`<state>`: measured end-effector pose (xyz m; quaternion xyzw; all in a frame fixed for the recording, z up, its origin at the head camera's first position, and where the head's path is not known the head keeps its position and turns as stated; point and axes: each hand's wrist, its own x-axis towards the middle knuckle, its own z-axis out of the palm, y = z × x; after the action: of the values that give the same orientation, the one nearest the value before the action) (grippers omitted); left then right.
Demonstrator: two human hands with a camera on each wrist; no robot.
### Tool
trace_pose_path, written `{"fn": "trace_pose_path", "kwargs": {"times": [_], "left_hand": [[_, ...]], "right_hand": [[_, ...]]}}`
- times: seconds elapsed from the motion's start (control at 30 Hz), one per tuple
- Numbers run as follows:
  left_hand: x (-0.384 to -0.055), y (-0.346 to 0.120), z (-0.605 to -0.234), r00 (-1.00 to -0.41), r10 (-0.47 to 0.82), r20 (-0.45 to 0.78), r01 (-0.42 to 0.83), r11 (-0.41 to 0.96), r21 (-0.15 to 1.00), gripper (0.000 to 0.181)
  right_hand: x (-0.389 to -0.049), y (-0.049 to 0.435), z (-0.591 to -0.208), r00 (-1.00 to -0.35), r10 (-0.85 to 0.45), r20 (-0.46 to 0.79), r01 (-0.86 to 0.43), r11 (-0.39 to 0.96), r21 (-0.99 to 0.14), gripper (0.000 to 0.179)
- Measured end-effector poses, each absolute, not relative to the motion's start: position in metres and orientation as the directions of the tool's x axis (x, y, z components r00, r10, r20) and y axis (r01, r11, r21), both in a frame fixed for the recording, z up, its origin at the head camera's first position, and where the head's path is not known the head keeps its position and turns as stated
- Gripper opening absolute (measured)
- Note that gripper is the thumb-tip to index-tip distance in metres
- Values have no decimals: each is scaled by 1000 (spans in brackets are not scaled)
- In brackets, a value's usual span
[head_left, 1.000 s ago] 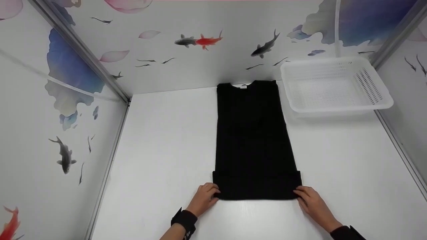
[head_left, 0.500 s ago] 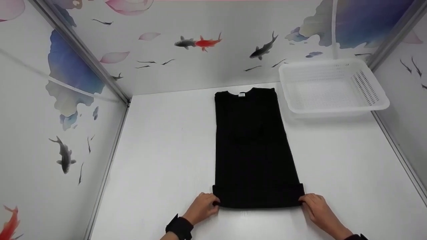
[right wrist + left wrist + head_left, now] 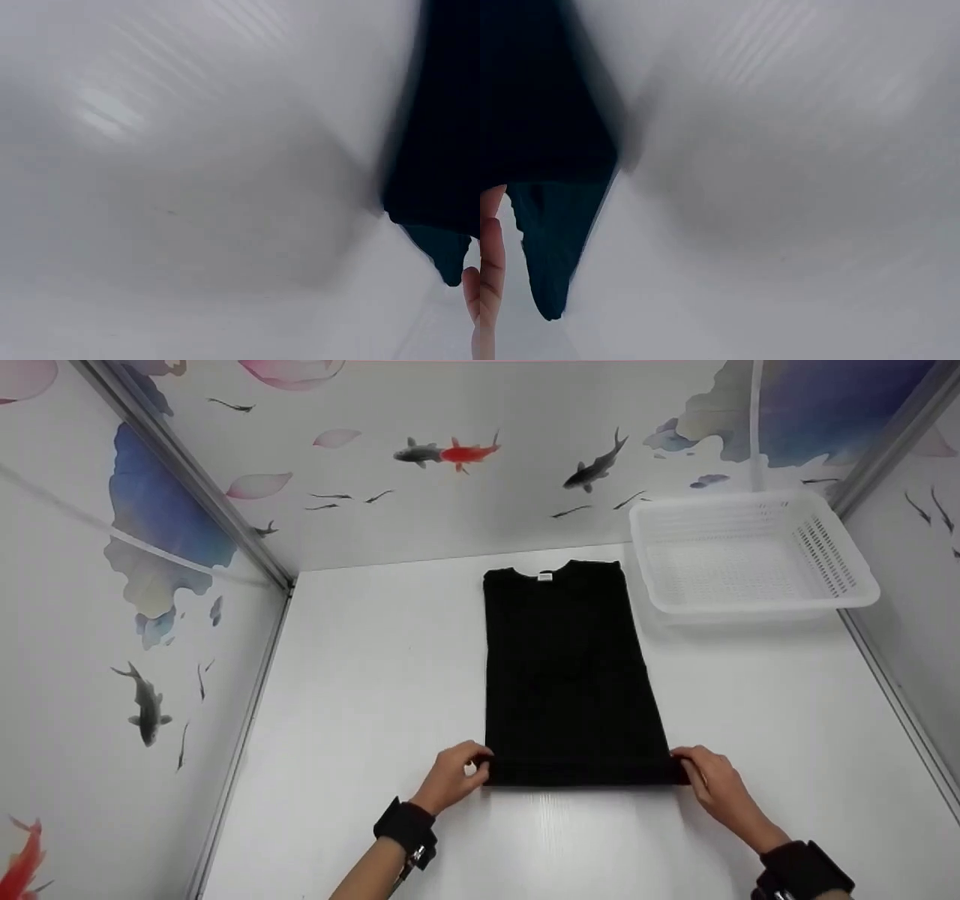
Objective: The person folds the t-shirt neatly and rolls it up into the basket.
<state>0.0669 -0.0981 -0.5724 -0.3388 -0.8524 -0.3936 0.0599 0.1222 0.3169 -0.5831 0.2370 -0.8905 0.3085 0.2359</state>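
A black T-shirt, its sides tucked into a long narrow shape, lies on the white table with the neckline and a small white label away from me. Its near end is folded up into a band. My left hand pinches the left corner of that band between thumb and fingers. At the opposite corner my right hand pinches the band the same way. In the left wrist view the dark cloth hangs in front of the fingers; the right wrist view shows the cloth with a fingertip beside it.
A white perforated plastic basket stands at the back right, beside the shirt's collar end. White panels printed with fish and petals enclose the table at the back and both sides, with metal strips along the corners.
First the shirt slid toward me with both hands on its near corners. Since then the hands have moved away from me, carrying the folded band up the shirt, so its near edge lies farther off.
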Motion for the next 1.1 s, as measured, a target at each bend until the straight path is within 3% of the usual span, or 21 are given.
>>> {"fn": "trace_pose_path", "kwargs": {"times": [0.13,0.3,0.47,0.63,0.9,1.1], "left_hand": [[45,-90,-572,-849,450,276,496,502,709,15],[24,-80,-578,-929,337,151,320,533,783,16],[12,-71,-587,-969,237,72,204,600,774,17],[8,-63,-596,-987,156,22,125,691,712,15],[8,-53,-605,-998,65,16,60,779,625,9],[13,-54,-606,-975,82,207,191,786,588,13]], "right_hand": [[101,315,-583,-828,-191,527,-488,709,-509,27],[76,311,-587,-923,-68,378,-309,717,-625,15],[54,306,-593,-984,-6,178,-133,690,-712,14],[43,303,-600,-998,10,66,-41,690,-722,17],[36,302,-611,-993,-27,111,-91,775,-626,8],[35,301,-608,-964,-6,266,-164,800,-577,4]]}}
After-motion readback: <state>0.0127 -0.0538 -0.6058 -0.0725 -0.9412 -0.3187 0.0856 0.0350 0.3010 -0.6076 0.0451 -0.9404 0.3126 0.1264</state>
